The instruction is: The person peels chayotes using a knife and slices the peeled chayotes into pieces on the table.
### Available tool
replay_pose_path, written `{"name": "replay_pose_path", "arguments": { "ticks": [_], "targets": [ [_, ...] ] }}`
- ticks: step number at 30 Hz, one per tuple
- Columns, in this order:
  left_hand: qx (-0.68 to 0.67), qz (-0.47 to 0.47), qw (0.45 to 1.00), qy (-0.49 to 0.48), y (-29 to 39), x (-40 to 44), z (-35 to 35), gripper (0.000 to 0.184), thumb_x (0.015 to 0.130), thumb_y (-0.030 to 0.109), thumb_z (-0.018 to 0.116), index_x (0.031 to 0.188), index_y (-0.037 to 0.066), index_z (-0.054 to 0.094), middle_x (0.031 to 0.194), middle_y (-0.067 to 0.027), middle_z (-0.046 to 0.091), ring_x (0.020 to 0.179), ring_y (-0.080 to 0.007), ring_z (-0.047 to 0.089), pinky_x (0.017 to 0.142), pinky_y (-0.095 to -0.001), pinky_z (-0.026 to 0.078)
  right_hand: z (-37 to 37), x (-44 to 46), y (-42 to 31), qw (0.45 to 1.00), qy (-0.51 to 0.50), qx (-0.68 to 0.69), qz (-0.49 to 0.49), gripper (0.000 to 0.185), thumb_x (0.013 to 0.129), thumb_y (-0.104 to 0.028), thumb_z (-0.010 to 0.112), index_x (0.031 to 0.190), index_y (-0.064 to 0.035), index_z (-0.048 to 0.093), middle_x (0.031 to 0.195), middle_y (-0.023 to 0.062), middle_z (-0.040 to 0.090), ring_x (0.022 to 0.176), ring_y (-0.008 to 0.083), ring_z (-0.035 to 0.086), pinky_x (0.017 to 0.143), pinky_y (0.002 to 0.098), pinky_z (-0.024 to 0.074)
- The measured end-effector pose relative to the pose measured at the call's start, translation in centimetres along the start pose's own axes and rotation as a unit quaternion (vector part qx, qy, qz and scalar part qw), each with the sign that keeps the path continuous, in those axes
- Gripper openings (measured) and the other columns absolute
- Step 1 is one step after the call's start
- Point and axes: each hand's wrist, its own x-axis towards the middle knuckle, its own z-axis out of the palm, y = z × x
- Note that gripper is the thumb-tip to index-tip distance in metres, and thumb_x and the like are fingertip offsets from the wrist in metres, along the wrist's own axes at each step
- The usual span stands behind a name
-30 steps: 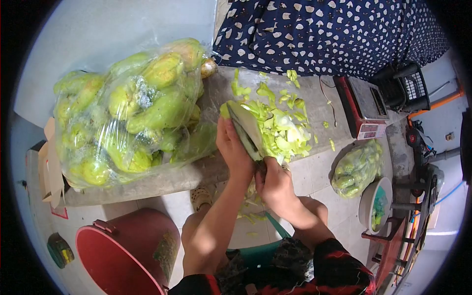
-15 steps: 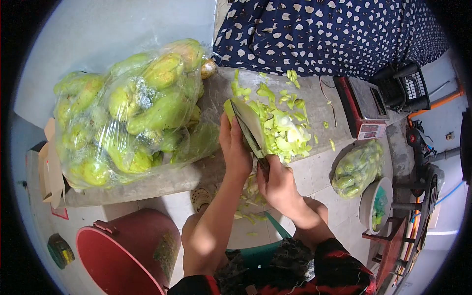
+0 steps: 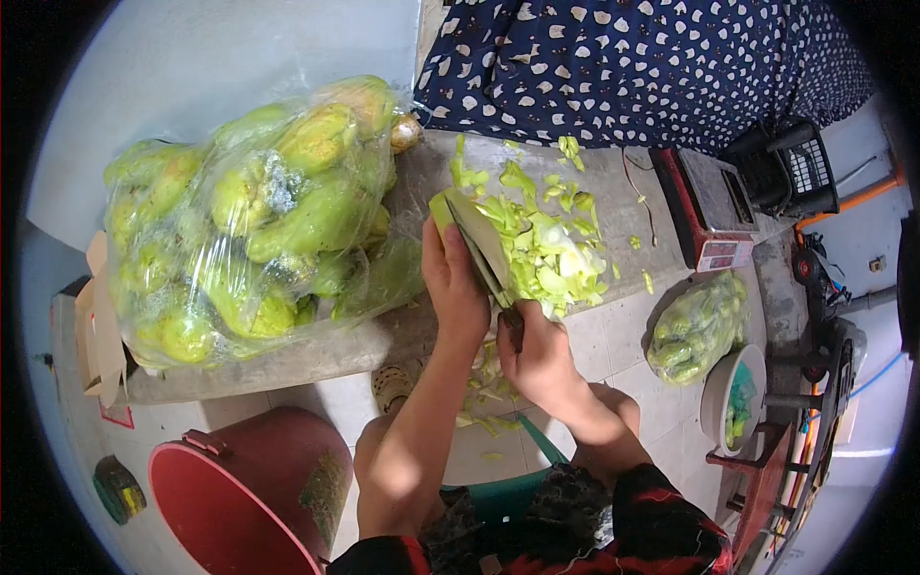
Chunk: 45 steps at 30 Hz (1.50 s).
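Note:
My left hand (image 3: 456, 287) is wrapped round a large, pale green fruit (image 3: 450, 209), its cut side showing whitish flesh; the exact kind of fruit I cannot make out. A knife (image 3: 484, 264) lies along that fruit, its blade against the cut side. The dark knife handle is held in my closed right hand (image 3: 539, 350). Beneath and beyond the blade, a heap of light green and white peelings (image 3: 556, 264) lies on the grey concrete ledge (image 3: 412, 335). Thin loose strips of peel are scattered around the heap.
A clear plastic bag (image 3: 259, 220) full of green fruits stands on the left. A red bucket (image 3: 244, 489) is below it. To the right are a red scale (image 3: 709, 206), a black basket (image 3: 786, 172), another filled bag (image 3: 698, 331) and a white bucket (image 3: 717, 402). Patterned cloth (image 3: 613, 67) hangs behind.
The fruit and knife have shifted slightly left and tilted a little, so more of the fruit's pale cut side shows. My right hand has moved slightly left. Both hands keep their hold.

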Motion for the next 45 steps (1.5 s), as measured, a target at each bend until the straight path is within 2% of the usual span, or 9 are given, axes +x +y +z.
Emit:
{"name": "replay_pose_path", "arguments": {
  "ticks": [9, 13, 22, 27, 32, 34, 37, 40, 45],
  "targets": [
    [0.073, 0.027, 0.994, -0.071, 0.8, 0.2, 0.5, 0.071, 0.075, -0.002, 0.06, 0.142, 0.001, 0.034, 0.123, -0.0137, 0.056, 0.106, -0.0202, 0.059, 0.09, -0.0333, 0.051, -2.6, 1.4, -0.8, 0.991, -0.014, 0.097, 0.087, 0.016, 0.087, 0.001, 0.062, 0.092, 0.0003, 0.046, 0.056, 0.0088, 0.052, 0.046, 0.0116, 0.048, 0.045, 0.0295, 0.0371],
    [0.086, 0.022, 0.992, -0.085, 1.2, 0.4, 0.6, 0.081, 0.065, 0.001, 0.065, 0.14, 0.0, 0.036, 0.118, -0.0112, 0.055, 0.104, -0.0178, 0.057, 0.089, -0.0325, 0.05, -3.4, 1.6, -0.3, 0.99, -0.051, 0.092, 0.097, 0.021, 0.086, 0.0, 0.063, 0.1, -0.0003, 0.047, 0.059, 0.0124, 0.054, 0.049, 0.026, 0.058, 0.05, 0.0348, 0.044],
    [0.15, 0.03, 0.981, -0.116, 2.6, 0.8, 0.0, 0.083, 0.058, 0.003, 0.062, 0.138, 0.001, 0.038, 0.111, -0.0079, 0.055, 0.1, -0.0175, 0.054, 0.086, -0.0297, 0.047, -3.5, 1.8, 2.1, 0.973, -0.065, 0.18, 0.127, 0.015, 0.087, -0.001, 0.062, 0.094, -0.0002, 0.049, 0.06, 0.0119, 0.053, 0.046, 0.0212, 0.051, 0.047, 0.0332, 0.0396],
    [0.173, -0.019, 0.977, -0.124, 3.5, 1.2, -0.5, 0.09, 0.054, 0.005, 0.063, 0.141, -0.001, 0.039, 0.12, -0.0086, 0.055, 0.109, -0.0193, 0.055, 0.095, -0.0312, 0.044, -5.3, 2.3, 2.0, 0.929, -0.095, 0.288, 0.211, 0.013, 0.093, -0.004, 0.06, 0.101, 0.0003, 0.051, 0.062, -0.001, 0.052, 0.049, 0.0069, 0.047, 0.045, 0.0255, 0.0373],
    [0.166, -0.037, 0.974, -0.146, 2.8, 1.6, -1.0, 0.096, 0.055, 0.004, 0.061, 0.147, -0.001, 0.034, 0.124, -0.0106, 0.054, 0.109, -0.0205, 0.055, 0.092, -0.0324, 0.047, -5.8, 2.2, 3.5, 0.904, -0.109, 0.354, 0.213, 0.012, 0.096, -0.006, 0.058, 0.104, 0.0004, 0.05, 0.064, -0.0021, 0.05, 0.049, 0.0039, 0.045, 0.043, 0.0227, 0.0363],
    [0.068, -0.12, 0.978, -0.158, 3.1, 1.8, -0.9, 0.095, 0.055, 0.003, 0.057, 0.147, -0.002, 0.033, 0.125, -0.0129, 0.054, 0.11, -0.024, 0.058, 0.089, -0.0348, 0.052, -5.9, 2.4, 3.9, 0.889, -0.11, 0.385, 0.223, 0.011, 0.097, -0.007, 0.058, 0.101, -0.0003, 0.05, 0.063, -0.0022, 0.049, 0.047, 0.0045, 0.044, 0.041, 0.0236, 0.0352],
    [-0.003, -0.107, 0.981, -0.164, 2.5, 2.0, -1.1, 0.084, 0.058, 0.002, 0.054, 0.141, 0.0, 0.04, 0.116, -0.014, 0.056, 0.102, -0.0244, 0.061, 0.078, -0.0374, 0.059, -5.9, 2.7, 3.5, 0.898, -0.09, 0.377, 0.207, 0.011, 0.097, -0.008, 0.058, 0.099, -0.0008, 0.05, 0.061, -0.0024, 0.048, 0.044, 0.0051, 0.043, 0.04, 0.0242, 0.034],
    [-0.129, -0.186, 0.949, -0.218, 2.8, 2.2, -1.4, 0.085, 0.059, 0.004, 0.05, 0.142, 0.0, 0.037, 0.116, -0.0182, 0.056, 0.101, -0.0301, 0.063, 0.078, -0.0412, 0.06, -5.6, 2.7, 4.7, 0.933, -0.056, 0.295, 0.199, 0.013, 0.098, -0.009, 0.059, 0.098, -0.0001, 0.049, 0.059, -0.0025, 0.046, 0.043, 0.0054, 0.042, 0.039, 0.0242, 0.0335],
    [-0.204, -0.208, 0.937, -0.194, 2.4, 2.3, -1.4, 0.082, 0.065, 0.013, 0.052, 0.144, 0.001, 0.032, 0.117, -0.0216, 0.057, 0.102, -0.0352, 0.063, 0.079, -0.0488, 0.059, -5.7, 2.8, 4.9, 0.905, -0.05, 0.354, 0.23, 0.016, 0.098, -0.013, 0.059, 0.098, 0.0001, 0.05, 0.058, -0.0023, 0.047, 0.044, 0.0049, 0.042, 0.04, 0.0236, 0.0335]
  ]
}}
